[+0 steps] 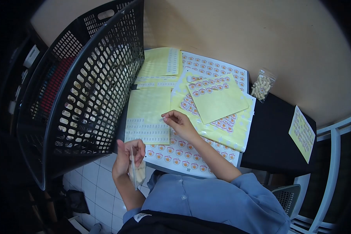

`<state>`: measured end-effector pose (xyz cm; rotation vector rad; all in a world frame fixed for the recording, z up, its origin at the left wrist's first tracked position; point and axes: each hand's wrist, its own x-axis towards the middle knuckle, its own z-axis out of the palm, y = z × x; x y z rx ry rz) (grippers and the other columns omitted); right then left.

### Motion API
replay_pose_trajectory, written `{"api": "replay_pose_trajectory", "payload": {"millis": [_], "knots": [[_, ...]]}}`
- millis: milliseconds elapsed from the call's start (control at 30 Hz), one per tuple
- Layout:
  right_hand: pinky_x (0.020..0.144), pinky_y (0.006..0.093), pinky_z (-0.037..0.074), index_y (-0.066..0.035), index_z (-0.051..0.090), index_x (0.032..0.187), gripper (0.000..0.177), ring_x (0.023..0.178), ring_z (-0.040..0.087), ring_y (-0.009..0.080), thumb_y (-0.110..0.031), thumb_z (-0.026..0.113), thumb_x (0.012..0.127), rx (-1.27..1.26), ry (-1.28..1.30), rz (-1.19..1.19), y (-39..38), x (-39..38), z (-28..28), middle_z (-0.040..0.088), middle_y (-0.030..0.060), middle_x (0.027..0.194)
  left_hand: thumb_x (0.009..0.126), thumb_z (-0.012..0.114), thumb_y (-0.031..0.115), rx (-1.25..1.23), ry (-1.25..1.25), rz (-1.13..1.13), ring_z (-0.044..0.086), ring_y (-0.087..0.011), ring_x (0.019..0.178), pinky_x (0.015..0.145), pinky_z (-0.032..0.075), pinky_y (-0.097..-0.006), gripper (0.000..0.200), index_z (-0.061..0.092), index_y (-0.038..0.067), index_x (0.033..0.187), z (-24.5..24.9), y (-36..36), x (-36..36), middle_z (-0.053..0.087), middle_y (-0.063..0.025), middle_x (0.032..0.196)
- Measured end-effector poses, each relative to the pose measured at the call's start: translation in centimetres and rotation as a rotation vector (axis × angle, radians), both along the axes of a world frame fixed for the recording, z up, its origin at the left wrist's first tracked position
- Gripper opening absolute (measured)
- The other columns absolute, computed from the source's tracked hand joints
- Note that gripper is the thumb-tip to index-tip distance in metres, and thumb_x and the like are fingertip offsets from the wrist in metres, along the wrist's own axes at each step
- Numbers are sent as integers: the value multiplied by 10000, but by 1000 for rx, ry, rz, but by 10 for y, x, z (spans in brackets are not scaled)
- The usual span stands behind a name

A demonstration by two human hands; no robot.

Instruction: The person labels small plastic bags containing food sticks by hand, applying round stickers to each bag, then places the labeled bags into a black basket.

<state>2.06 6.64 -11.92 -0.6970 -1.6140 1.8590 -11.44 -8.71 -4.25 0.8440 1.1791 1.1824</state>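
Observation:
Low at the left of the table edge, my left hand (129, 156) grips a clear plastic bag (137, 171) with pale, finger-shaped pieces inside. My right hand (178, 123) is closed in a pinch over a yellow label sheet (150, 109) printed with rows of small labels in its lower part. A small whitish piece, apparently a label, shows at its fingertips. To the right of this hand lies another yellow sheet (216, 97) with round orange-and-pink stickers along its top, on top of more sticker sheets.
A tall black perforated basket (93, 85) holding many pale pieces stands at the left. White sticker sheets (179, 156) cover part of the table. On a black surface (261, 128) at the right are a filled clear bag (263, 85) and a yellow sticker sheet (302, 134).

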Motion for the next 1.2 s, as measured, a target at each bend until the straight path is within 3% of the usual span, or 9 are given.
{"api": "replay_pose_trajectory", "payload": {"millis": [100,133,267,333,433,533,667,967,1200], "knots": [[785,246,403,-7,489,975,212,857,527,131,-103,545,794,118,205,-233,-6,6,18,538,76,916,749,122,700,217,-208,84,344,-63,422,417,291,-172,776,460,2,788,2,21,-1,357,16,539],[821,289,399,-34,373,1162,434,916,515,171,-134,563,786,118,250,-227,-9,14,29,508,104,989,772,190,663,248,-268,242,366,-71,474,445,310,-176,709,445,8,856,8,33,7,375,4,603],[840,338,397,-39,182,1282,676,961,498,192,-147,596,759,219,404,-36,-31,46,85,487,129,1024,837,303,509,282,-300,541,393,-88,637,571,357,-200,528,383,36,1056,7,72,27,404,-16,800],[812,333,422,-22,50,1305,816,911,530,184,-102,622,729,582,233,-155,-38,50,93,526,129,955,844,313,464,318,-249,588,394,-89,659,596,360,-202,485,379,43,1075,9,86,48,406,-12,812],[771,304,447,4,52,1297,822,830,566,175,-39,625,709,393,182,-332,-32,59,83,561,110,858,846,378,298,392,-244,574,410,-83,720,697,354,-209,366,365,51,1116,14,92,67,403,-19,875],[723,271,465,-7,44,1295,776,758,586,163,4,580,734,273,231,-471,-20,76,90,576,97,799,748,540,80,439,-68,208,479,-110,854,790,392,-249,436,352,22,1137,15,95,70,477,-100,1012],[715,270,465,-19,40,1294,744,762,585,161,19,550,753,135,304,-574,-15,91,95,574,115,821,755,548,41,493,-100,-44,500,-174,996,834,408,-277,415,378,-23,1128,18,99,87,516,-163,1062],[697,250,460,-11,56,1293,838,785,559,147,-13,634,686,329,200,-669,-11,97,88,551,107,819,842,451,74,381,-36,44,531,-171,950,791,442,-261,265,454,-53,1074,14,105,108,549,-178,1026],[749,261,429,-23,112,1294,803,820,529,147,27,625,678,223,161,-697,-11,96,93,527,108,846,856,420,66,433,-106,125,531,-185,960,823,431,-275,254,446,-52,1080,7,111,115,544,-174,1033]]}}
